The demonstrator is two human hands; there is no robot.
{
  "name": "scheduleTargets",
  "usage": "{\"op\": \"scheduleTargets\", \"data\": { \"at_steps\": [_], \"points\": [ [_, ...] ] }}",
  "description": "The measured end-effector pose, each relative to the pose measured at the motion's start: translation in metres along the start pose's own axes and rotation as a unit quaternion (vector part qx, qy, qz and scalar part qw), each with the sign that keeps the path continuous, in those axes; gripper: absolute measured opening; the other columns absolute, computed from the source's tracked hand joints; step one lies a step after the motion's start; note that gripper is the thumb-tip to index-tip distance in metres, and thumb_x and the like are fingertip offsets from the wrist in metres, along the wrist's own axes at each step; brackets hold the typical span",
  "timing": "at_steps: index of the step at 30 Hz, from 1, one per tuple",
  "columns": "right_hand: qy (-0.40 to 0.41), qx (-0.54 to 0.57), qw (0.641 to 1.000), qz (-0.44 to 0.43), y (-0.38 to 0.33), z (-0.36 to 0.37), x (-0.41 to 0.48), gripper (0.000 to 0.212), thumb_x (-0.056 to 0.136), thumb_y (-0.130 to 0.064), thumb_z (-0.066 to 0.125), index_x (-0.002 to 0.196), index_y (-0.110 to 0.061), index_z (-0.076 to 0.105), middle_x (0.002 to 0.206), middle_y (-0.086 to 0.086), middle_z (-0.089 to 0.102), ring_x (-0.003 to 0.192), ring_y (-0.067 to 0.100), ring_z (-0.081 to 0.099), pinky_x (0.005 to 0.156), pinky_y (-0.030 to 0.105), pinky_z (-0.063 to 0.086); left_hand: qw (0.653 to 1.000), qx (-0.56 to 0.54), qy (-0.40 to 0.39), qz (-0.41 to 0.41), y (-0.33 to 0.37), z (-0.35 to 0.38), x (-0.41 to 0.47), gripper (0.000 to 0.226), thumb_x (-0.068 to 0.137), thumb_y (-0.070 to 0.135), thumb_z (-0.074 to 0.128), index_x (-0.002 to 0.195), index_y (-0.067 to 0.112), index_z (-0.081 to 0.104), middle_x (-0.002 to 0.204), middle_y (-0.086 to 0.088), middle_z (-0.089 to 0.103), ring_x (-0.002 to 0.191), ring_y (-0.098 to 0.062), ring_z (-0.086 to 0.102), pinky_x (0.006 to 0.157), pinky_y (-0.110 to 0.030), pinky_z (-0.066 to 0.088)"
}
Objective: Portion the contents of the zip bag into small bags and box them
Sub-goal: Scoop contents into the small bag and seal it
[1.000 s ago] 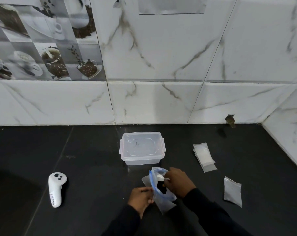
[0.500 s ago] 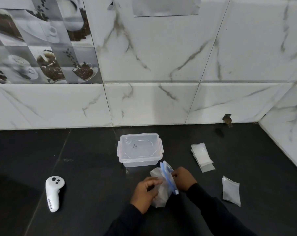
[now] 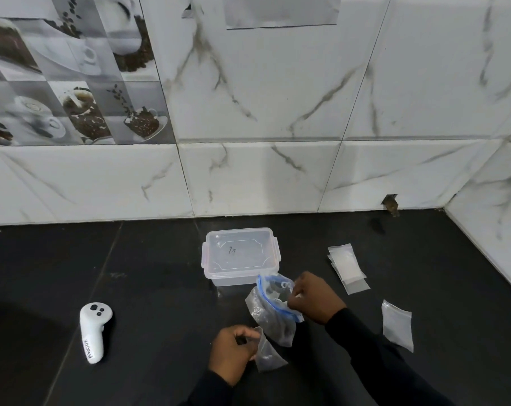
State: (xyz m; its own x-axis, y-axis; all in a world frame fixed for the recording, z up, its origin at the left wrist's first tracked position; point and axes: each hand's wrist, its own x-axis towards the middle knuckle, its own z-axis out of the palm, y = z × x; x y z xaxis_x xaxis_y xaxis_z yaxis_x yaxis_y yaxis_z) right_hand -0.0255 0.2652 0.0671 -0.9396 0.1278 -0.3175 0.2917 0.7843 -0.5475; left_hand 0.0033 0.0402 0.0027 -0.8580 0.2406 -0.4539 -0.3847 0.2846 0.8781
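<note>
The right hand [image 3: 315, 298] curls its fingers round the blue-edged mouth of the zip bag [image 3: 273, 312] and holds it just above the dark surface [image 3: 160, 288], in front of the box [image 3: 240, 254]. The bag hangs crumpled, with its mouth open towards the box. A small white thing sits at the right fingers, perhaps a scoop, but it is too blurred to tell. The left hand [image 3: 233, 351] pinches the top of a small bag [image 3: 268, 354], just below and left of the zip bag. The clear box stands with its lid on. To its right lies a stack of bags [image 3: 346, 265] with white contents, and nearer, a loose bag [image 3: 397, 329]. A white controller [image 3: 93, 331] lies well to the left. A marble-tiled wall [image 3: 277, 98] stands behind.
</note>
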Motion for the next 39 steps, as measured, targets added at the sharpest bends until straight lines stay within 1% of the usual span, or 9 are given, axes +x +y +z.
{"op": "scheduleTargets", "data": {
  "at_steps": [5,11,16,20,23,26,32,35,39],
  "points": [
    [0.033,-0.107,0.993,-0.024,-0.013,0.004,-0.012,0.025,0.085,-0.037,0.062,0.099,-0.022,0.076,0.130,-0.010,0.048,0.124,0.014,0.037,0.103,0.042,0.037,0.999,0.025,0.036,0.005,0.010,-0.011,-0.014,0.018,0.081,-0.006,0.069,0.074,0.006,0.080,0.070,-0.004,0.076,0.053,-0.005,0.065,0.054,-0.016,0.050],
    [0.081,-0.115,0.990,0.006,-0.010,0.002,-0.016,0.022,0.087,-0.039,0.060,0.095,-0.025,0.076,0.135,-0.011,0.047,0.129,0.013,0.031,0.101,0.045,0.030,0.990,0.099,0.080,0.067,0.021,-0.020,-0.016,0.019,0.078,0.005,0.076,0.082,0.024,0.080,0.087,0.012,0.077,0.076,-0.005,0.072,0.078,-0.033,0.061],
    [0.088,-0.163,0.982,-0.037,-0.004,0.005,-0.018,0.029,0.088,-0.049,0.058,0.091,-0.026,0.075,0.133,-0.013,0.048,0.132,0.013,0.029,0.101,0.044,0.026,0.983,0.129,0.073,0.107,0.039,-0.017,-0.016,0.025,0.077,0.000,0.074,0.086,0.023,0.078,0.099,0.014,0.072,0.078,-0.006,0.069,0.078,-0.029,0.060],
    [0.073,-0.063,0.995,0.023,0.004,0.006,-0.011,0.021,0.081,-0.042,0.065,0.080,-0.024,0.075,0.114,-0.014,0.056,0.114,0.008,0.043,0.094,0.040,0.036,0.986,0.123,0.058,0.096,0.047,-0.017,-0.015,0.023,0.077,0.003,0.075,0.084,0.025,0.078,0.093,0.009,0.072,0.075,-0.012,0.069,0.078,-0.034,0.060],
    [0.062,0.049,0.996,0.051,0.008,0.002,-0.008,0.027,0.075,-0.027,0.066,0.052,-0.012,0.062,0.066,-0.006,0.062,0.065,0.003,0.059,0.068,0.032,0.054,0.986,0.115,0.063,0.099,0.053,-0.017,-0.014,0.022,0.079,0.006,0.075,0.085,0.026,0.078,0.087,0.008,0.074,0.074,-0.011,0.070,0.078,-0.034,0.061],
    [0.065,0.123,0.989,0.049,0.011,-0.006,-0.015,0.037,0.076,-0.013,0.063,0.044,-0.016,0.045,0.048,0.005,0.046,0.046,0.006,0.043,0.052,0.026,0.039,0.978,0.142,0.071,0.134,0.060,-0.016,-0.014,0.024,0.080,0.004,0.072,0.088,0.026,0.077,0.089,0.012,0.072,0.076,0.000,0.066,0.076,-0.019,0.057],
    [0.149,0.221,0.964,0.021,0.002,-0.040,-0.035,0.025,0.081,-0.009,0.067,0.062,0.007,0.063,0.067,0.018,0.060,0.063,0.026,0.055,0.061,0.033,0.040,0.953,0.218,0.053,0.206,0.084,-0.015,-0.016,0.030,0.082,0.003,0.070,0.097,0.028,0.075,0.101,0.018,0.068,0.086,0.003,0.063,0.075,-0.006,0.047],
    [0.175,0.232,0.957,-0.012,-0.018,-0.060,-0.051,0.010,0.081,-0.008,0.073,0.074,-0.008,0.079,0.092,-0.002,0.073,0.083,0.001,0.063,0.065,0.005,0.041,0.945,0.249,0.033,0.211,0.098,-0.013,-0.013,0.029,0.083,0.003,0.067,0.104,0.022,0.075,0.107,0.016,0.066,0.080,0.005,0.059,0.072,-0.003,0.045],
    [0.151,0.208,0.964,-0.070,-0.044,-0.058,-0.076,0.009,0.081,-0.019,0.073,0.075,-0.022,0.079,0.109,-0.017,0.067,0.094,-0.002,0.062,0.077,0.016,0.048,0.945,0.261,0.030,0.197,0.115,-0.008,-0.007,0.024,0.079,0.005,0.069,0.095,0.021,0.075,0.089,0.018,0.059,0.072,0.002,0.053,0.062,-0.003,0.038]
  ]
}}
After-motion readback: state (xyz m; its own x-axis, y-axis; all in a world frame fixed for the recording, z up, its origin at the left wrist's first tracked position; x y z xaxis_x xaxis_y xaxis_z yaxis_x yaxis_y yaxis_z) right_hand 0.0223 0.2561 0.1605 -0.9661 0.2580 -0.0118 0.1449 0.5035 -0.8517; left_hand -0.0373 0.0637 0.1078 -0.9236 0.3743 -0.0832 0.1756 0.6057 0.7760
